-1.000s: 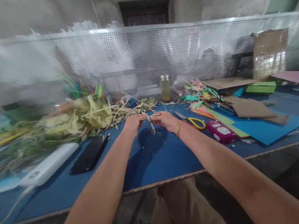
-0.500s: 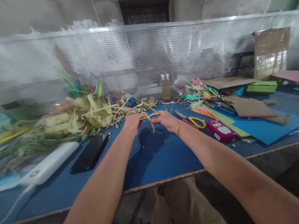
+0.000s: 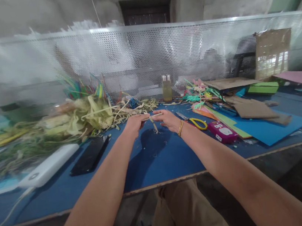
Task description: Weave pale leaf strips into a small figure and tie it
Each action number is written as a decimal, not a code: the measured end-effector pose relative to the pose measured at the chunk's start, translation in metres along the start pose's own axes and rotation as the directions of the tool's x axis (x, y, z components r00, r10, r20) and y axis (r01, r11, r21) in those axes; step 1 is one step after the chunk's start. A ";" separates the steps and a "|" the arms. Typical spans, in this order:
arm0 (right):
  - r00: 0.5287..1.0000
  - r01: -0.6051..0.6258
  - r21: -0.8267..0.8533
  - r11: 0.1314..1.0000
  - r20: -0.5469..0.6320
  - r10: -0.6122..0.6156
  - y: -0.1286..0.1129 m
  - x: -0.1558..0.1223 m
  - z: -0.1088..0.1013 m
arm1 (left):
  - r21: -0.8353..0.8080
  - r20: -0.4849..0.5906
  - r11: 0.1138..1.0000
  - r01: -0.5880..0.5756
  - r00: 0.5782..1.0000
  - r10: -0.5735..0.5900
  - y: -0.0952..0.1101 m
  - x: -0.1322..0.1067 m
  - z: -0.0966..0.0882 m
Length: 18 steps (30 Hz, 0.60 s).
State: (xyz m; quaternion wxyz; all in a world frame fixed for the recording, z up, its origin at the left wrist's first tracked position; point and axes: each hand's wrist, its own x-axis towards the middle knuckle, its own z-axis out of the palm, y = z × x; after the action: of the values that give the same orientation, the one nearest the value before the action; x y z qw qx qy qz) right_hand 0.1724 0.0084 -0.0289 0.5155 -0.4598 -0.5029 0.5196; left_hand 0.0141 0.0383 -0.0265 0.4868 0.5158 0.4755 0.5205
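Shifted since the frame half a second ago: the fingers of the right hand (image 3: 169, 121), raised and spread slightly wider. Item, one pale fibre strip (image 3: 153, 121), suspended between both hands above the table (image 3: 164, 165), its frayed tail hanging down. Left hand (image 3: 135, 125): pinching the strip at the fingertips. Right hand: grasping it from the other side, the finer grip too small for me to read from my remote feed; gold bracelet (image 3: 181, 128) on that wrist. Just beside, scissors (image 3: 198, 123) with a yellow handle; next, a purple case (image 3: 222, 131) and a blue sheet (image 3: 271, 128). Beyond the hands, one bottle (image 3: 167, 91). Leftward, a heap of dried husks (image 3: 93, 115), a black phone (image 3: 90, 157) and a white power bank (image 3: 51, 166), cable attached.
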 end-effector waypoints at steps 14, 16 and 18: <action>0.992 0.124 0.045 0.991 -0.037 -0.123 0.007 0.010 -0.002 | -0.108 0.070 0.994 0.029 0.997 -0.021 0.004 -0.004 -0.001; 0.987 0.150 0.045 0.988 -0.070 -0.147 0.007 0.011 -0.003 | -0.096 0.082 0.995 0.016 0.997 -0.008 0.005 -0.005 -0.001; 0.982 0.170 0.044 0.985 -0.090 -0.165 0.006 0.011 -0.003 | -0.057 0.094 0.998 -0.011 0.995 0.016 0.004 -0.005 -0.001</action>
State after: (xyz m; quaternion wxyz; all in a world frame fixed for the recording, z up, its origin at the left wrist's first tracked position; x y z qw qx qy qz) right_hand 0.1750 0.0197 -0.0345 0.5904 -0.4244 -0.5033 0.4669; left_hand 0.0131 0.0328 -0.0225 0.5194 0.5291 0.4337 0.5120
